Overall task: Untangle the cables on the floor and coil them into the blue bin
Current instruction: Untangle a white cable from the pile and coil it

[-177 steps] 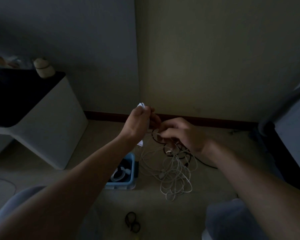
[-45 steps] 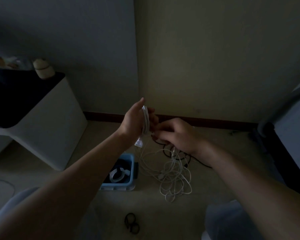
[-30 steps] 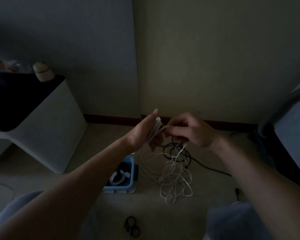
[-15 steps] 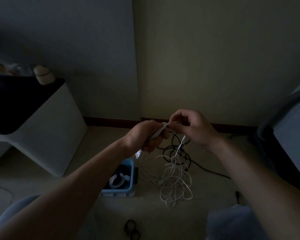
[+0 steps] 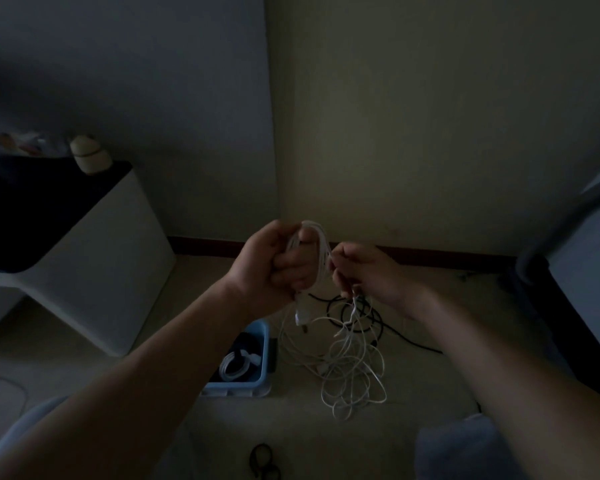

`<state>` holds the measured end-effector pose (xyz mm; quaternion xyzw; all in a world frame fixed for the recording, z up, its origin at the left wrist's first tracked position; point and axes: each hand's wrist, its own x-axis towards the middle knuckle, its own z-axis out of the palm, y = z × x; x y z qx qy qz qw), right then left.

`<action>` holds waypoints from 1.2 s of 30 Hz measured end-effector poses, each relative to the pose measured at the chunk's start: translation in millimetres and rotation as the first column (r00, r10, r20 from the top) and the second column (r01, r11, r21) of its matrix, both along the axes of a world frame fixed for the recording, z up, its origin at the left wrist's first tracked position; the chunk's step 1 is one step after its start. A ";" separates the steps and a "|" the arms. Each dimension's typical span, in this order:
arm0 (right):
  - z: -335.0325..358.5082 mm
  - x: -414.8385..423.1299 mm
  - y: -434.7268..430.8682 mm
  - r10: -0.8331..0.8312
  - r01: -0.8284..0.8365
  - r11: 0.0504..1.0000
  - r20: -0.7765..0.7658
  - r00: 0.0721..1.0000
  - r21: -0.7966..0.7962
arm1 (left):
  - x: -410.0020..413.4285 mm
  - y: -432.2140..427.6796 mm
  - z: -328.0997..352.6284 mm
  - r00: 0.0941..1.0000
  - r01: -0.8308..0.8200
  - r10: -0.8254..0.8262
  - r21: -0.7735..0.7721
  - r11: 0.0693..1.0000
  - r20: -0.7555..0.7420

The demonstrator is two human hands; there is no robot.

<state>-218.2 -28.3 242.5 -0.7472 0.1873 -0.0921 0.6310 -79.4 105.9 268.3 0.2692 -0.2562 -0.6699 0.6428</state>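
Though dimly lit, shows both hands raised side by side above the floor (image 5: pixel 430 393), before the corner of two walls. Grips, with the left hand (image 5: pixel 274 268), several loops of white cable (image 5: pixel 321 251): fingers curled into a fist round them, loops arching up over the knuckles and down the side facing the other hand. Pinches, with the right hand (image 5: pixel 368 275), a strand of the same cable just beside those loops, fingers bent, strand dropping from the fingertips. Cannot tell whether the two hands touch. Below the left hand, a white plug (image 5: pixel 300 318) dangling on a short tail. Further down, the rest of the white cable lying as a loose tangle (image 5: pixel 350 368) on the floor, strands running up toward the hands. Behind and partly under that tangle, a black cable (image 5: pixel 371 320) in rough rings, one end trailing off to the right. Just left of the tangle, a blue bin (image 5: pixel 262 355) standing on the floor, partly hidden by the left forearm; inside, one white coil (image 5: pixel 236 367) already wound. Near the bottom edge, a small black loop (image 5: pixel 264 462) on the floor, well apart from the tangle. At left, a white desk (image 5: pixel 94 271) with a dark top, carrying a small pale round thing (image 5: pixel 89 154) near the back. Grey-clad knees at both lower corners.
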 end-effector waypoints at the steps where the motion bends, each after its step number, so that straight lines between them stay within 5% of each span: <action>1: -2.8 0.7 0.8 0.028 -0.029 0.999 -0.033 0.999 -0.028 | 2.3 -0.2 -0.2 0.999 -0.024 0.024 -0.009 1.000 -0.035; 9: -16.5 3.9 14.4 0.237 -0.329 0.928 -0.405 0.883 -0.174 | 17.9 -1.7 1.2 0.908 -0.399 0.406 0.080 0.913 -0.100; 17: -6.1 2.7 35.4 0.245 -0.355 0.887 -0.353 0.903 -0.294 | 32.5 -1.2 3.0 0.819 -0.564 0.573 0.157 0.811 -0.016; 20: -5.8 4.3 39.3 0.195 -0.277 0.895 -0.252 0.948 -0.349 | 29.0 -5.4 1.3 0.783 -0.622 0.610 0.173 0.763 0.124; 24: -4.6 4.3 36.8 0.108 -0.141 0.953 -0.132 0.985 -0.267 | 22.3 -12.2 -1.7 0.759 -0.644 0.592 0.177 0.744 0.271; 31: 6.5 0.9 32.8 0.100 -0.100 0.995 0.030 0.995 0.009 | 8.4 -18.1 -11.8 0.743 -0.518 0.359 0.147 0.842 0.565; 36: 19.6 -5.5 18.9 0.193 -0.193 0.981 -0.073 0.979 -0.001 | 9.6 -10.6 -22.5 0.542 -0.434 0.195 0.074 0.898 0.817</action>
